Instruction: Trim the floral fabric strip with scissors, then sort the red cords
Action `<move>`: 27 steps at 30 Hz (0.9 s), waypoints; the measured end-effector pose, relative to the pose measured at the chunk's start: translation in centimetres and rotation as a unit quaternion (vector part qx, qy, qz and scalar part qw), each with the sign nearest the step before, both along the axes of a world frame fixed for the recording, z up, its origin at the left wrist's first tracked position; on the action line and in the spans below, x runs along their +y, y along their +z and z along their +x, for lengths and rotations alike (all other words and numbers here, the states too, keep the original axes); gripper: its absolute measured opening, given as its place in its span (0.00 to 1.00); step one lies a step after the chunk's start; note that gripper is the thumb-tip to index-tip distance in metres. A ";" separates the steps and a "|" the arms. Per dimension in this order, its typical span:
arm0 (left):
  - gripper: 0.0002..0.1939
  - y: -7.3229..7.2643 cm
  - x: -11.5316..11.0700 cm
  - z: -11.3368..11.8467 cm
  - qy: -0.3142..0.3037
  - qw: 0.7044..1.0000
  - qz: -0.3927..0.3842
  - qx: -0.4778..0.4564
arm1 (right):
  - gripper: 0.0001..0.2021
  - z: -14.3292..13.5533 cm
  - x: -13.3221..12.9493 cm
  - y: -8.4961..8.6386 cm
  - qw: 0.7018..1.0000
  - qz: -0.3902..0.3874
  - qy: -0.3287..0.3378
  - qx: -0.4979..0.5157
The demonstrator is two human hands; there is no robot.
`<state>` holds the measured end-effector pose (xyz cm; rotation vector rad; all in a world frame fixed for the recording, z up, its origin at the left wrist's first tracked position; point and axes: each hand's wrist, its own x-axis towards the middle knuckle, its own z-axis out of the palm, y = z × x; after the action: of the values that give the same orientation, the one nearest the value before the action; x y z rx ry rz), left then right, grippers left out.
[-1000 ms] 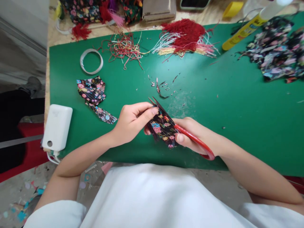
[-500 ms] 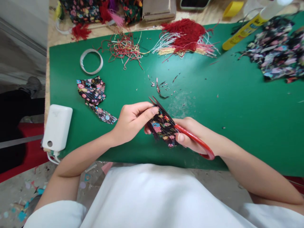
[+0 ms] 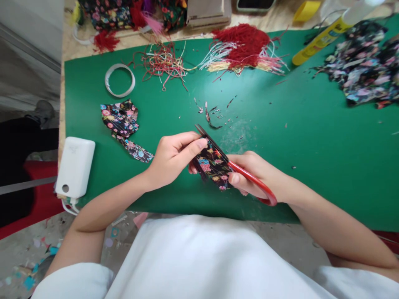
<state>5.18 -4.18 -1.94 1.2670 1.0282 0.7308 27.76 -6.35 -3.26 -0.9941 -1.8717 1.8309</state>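
Note:
My left hand (image 3: 178, 160) pinches the upper left end of a black floral fabric piece (image 3: 213, 165) between thumb and fingers. The red-handled scissors (image 3: 249, 176) are in my right hand (image 3: 254, 172), their dark blades lying along the fabric's upper edge and pointing up and left. The blades look nearly closed, with the tips just past my left thumb. My right thumb rests at the fabric's lower right corner; I cannot tell whether it presses on the cloth. Thin dark fabric scraps (image 3: 212, 120) lie on the green mat (image 3: 271, 124) beyond the blades.
More floral fabric (image 3: 120, 118) and a roll of white tape (image 3: 120, 80) lie at left, above a white power bank (image 3: 75, 167). Tangled cords (image 3: 165, 62), red tassels (image 3: 243, 45), a yellow glue bottle (image 3: 324, 39) and a fabric heap (image 3: 364, 66) line the back.
The scissor blades have closed together. My right hand and the scissor handles have shifted slightly left and up, while my left hand has hardly moved.

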 end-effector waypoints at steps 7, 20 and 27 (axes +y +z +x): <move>0.24 0.1 0.2 -0.1 -0.010 1.000 0.001 -0.006 | 0.34 0.0 -0.5 0.0 0.994 -0.098 -0.009 0.056; 0.25 0.0 -0.1 -0.1 -0.012 0.999 -0.032 -0.023 | 0.36 -0.3 -0.1 0.9 0.998 0.046 0.031 0.026; 0.25 0.1 0.1 0.1 -0.010 1.000 -0.017 -0.020 | 0.39 -0.2 0.0 1.2 0.997 0.065 0.029 -0.014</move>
<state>5.26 -4.11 -1.83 1.2277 0.9905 0.7172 27.52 -6.34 -2.06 -0.9357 -2.0278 1.7082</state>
